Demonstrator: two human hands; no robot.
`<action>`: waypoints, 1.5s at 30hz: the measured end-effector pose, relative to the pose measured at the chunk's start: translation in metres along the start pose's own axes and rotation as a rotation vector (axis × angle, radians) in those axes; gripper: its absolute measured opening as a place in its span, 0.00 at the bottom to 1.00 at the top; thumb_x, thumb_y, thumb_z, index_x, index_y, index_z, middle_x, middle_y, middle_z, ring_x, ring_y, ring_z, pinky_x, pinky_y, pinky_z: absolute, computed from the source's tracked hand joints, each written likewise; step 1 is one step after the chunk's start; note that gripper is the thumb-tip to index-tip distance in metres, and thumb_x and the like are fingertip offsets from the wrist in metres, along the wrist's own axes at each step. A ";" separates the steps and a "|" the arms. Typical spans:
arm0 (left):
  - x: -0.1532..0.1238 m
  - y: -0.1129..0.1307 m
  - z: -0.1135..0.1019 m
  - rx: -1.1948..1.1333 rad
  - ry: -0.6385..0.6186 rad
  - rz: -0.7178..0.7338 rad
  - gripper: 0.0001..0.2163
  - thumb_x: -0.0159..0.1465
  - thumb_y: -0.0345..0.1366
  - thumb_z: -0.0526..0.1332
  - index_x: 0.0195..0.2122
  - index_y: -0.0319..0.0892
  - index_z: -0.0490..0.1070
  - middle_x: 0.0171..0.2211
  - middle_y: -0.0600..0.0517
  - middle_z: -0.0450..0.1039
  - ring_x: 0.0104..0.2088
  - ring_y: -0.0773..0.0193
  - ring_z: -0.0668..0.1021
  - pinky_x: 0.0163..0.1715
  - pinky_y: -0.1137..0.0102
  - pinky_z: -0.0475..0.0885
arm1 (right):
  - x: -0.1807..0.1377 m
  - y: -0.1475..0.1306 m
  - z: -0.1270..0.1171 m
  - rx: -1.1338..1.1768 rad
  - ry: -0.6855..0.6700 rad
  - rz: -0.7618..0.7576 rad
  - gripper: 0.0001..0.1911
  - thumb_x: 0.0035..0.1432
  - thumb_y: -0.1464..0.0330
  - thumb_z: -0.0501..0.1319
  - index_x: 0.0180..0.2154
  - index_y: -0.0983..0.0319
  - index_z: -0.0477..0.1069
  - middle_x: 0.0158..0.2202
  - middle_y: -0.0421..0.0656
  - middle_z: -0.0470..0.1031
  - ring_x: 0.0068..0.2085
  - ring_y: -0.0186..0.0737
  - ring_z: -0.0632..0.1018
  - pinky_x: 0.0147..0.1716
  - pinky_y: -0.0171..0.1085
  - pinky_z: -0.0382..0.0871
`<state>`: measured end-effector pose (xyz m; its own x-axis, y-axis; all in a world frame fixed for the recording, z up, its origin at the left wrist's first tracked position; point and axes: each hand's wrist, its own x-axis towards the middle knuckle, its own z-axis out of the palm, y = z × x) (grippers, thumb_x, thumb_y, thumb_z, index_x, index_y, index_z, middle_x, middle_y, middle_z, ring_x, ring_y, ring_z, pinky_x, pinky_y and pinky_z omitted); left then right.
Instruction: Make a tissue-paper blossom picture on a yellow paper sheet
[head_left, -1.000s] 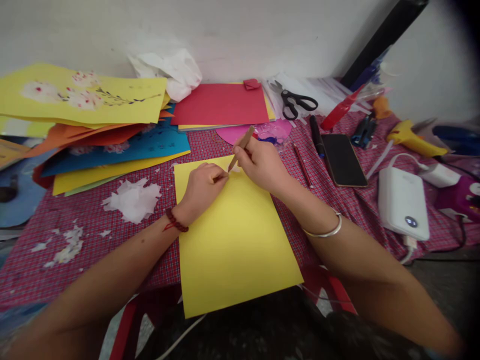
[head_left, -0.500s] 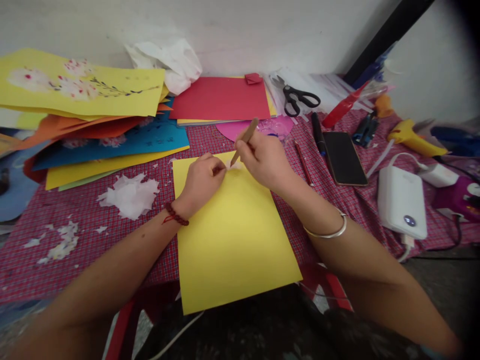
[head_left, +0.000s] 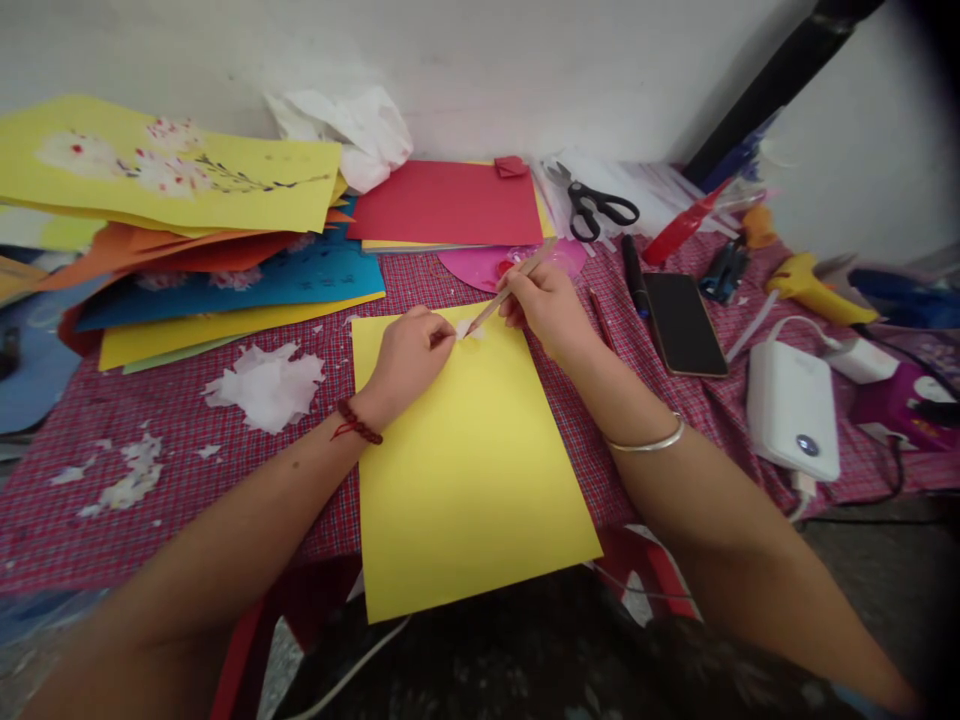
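A yellow paper sheet (head_left: 472, 470) lies flat with its lower edge over the table's front edge. Near its top is a small white paper piece (head_left: 471, 331). My left hand (head_left: 411, 350) rests on the sheet, thumb and forefinger pinched at the left edge of that piece. My right hand (head_left: 547, 310) grips a thin wooden stick (head_left: 517, 284) like a pen. The stick slants down to the left, its pointed tip at the white piece. Torn white tissue pieces (head_left: 266, 387) lie in a pile left of the sheet.
Folded coloured papers (head_left: 247, 295) are stacked at the left, below a flower-decorated yellow sheet (head_left: 270, 175). Behind are red paper (head_left: 442, 205) and black scissors (head_left: 600, 205). A phone (head_left: 686, 325), glue gun (head_left: 817, 285) and white power bank (head_left: 793, 410) lie at the right.
My right hand has shifted slightly right, and the stick now lies at a lower slant. More of the white piece shows. My left hand stays at the same spot on the sheet.
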<state>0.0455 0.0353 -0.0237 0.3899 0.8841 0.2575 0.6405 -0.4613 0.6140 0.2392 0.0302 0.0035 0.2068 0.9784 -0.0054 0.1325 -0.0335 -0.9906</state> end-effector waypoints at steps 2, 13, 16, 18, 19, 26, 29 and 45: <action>0.000 -0.002 0.001 -0.005 -0.004 0.015 0.06 0.61 0.30 0.60 0.30 0.41 0.77 0.31 0.51 0.75 0.32 0.63 0.75 0.35 0.67 0.71 | 0.002 0.002 0.002 0.018 0.023 0.048 0.13 0.68 0.67 0.57 0.29 0.61 0.67 0.16 0.34 0.69 0.15 0.27 0.68 0.15 0.26 0.59; -0.019 0.006 -0.030 0.127 -0.178 0.088 0.14 0.61 0.26 0.59 0.47 0.38 0.78 0.46 0.43 0.79 0.48 0.55 0.79 0.51 0.63 0.73 | 0.005 0.006 -0.006 0.168 0.132 0.227 0.12 0.64 0.74 0.56 0.27 0.62 0.70 0.16 0.35 0.69 0.15 0.26 0.67 0.13 0.27 0.57; -0.037 -0.004 -0.071 0.169 -0.170 0.059 0.11 0.61 0.28 0.60 0.43 0.40 0.79 0.44 0.46 0.80 0.46 0.56 0.79 0.49 0.62 0.73 | 0.009 0.006 -0.014 0.236 0.147 0.239 0.17 0.65 0.75 0.53 0.24 0.60 0.70 0.17 0.38 0.70 0.15 0.26 0.68 0.14 0.29 0.59; -0.047 -0.020 -0.107 0.223 -0.096 -0.021 0.09 0.62 0.31 0.58 0.37 0.42 0.79 0.38 0.48 0.81 0.40 0.58 0.80 0.44 0.63 0.73 | 0.011 0.005 -0.019 0.268 0.166 0.218 0.18 0.65 0.76 0.53 0.23 0.59 0.70 0.16 0.39 0.70 0.15 0.27 0.68 0.13 0.30 0.59; -0.050 -0.031 -0.125 0.248 -0.031 -0.087 0.08 0.63 0.33 0.59 0.35 0.42 0.79 0.36 0.48 0.81 0.37 0.58 0.79 0.42 0.64 0.73 | 0.011 0.004 -0.021 0.276 0.173 0.198 0.17 0.64 0.75 0.54 0.23 0.59 0.71 0.16 0.38 0.70 0.15 0.28 0.68 0.13 0.30 0.59; -0.047 -0.092 -0.183 0.299 -0.127 -0.187 0.10 0.50 0.30 0.62 0.33 0.45 0.80 0.34 0.48 0.80 0.34 0.57 0.78 0.38 0.65 0.71 | 0.006 -0.003 -0.021 0.278 0.147 0.140 0.13 0.63 0.73 0.57 0.26 0.60 0.72 0.16 0.37 0.70 0.16 0.29 0.68 0.13 0.28 0.60; -0.044 -0.098 -0.174 0.279 -0.145 -0.158 0.06 0.51 0.34 0.64 0.29 0.46 0.80 0.33 0.47 0.79 0.33 0.57 0.77 0.35 0.66 0.70 | 0.000 -0.006 -0.021 0.284 0.122 0.152 0.12 0.63 0.72 0.57 0.26 0.60 0.72 0.17 0.37 0.69 0.16 0.29 0.67 0.13 0.28 0.60; -0.021 0.001 -0.123 -0.236 -0.075 -0.216 0.04 0.54 0.38 0.66 0.29 0.45 0.75 0.22 0.53 0.71 0.21 0.67 0.68 0.21 0.69 0.58 | -0.017 0.006 -0.024 0.388 0.052 0.037 0.11 0.64 0.61 0.62 0.31 0.61 0.70 0.20 0.36 0.74 0.17 0.28 0.70 0.16 0.28 0.62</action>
<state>-0.0434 0.0256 0.0632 0.3150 0.9477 0.0518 0.5459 -0.2256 0.8069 0.2601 0.0080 0.0006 0.2545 0.9660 -0.0449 -0.2502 0.0210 -0.9680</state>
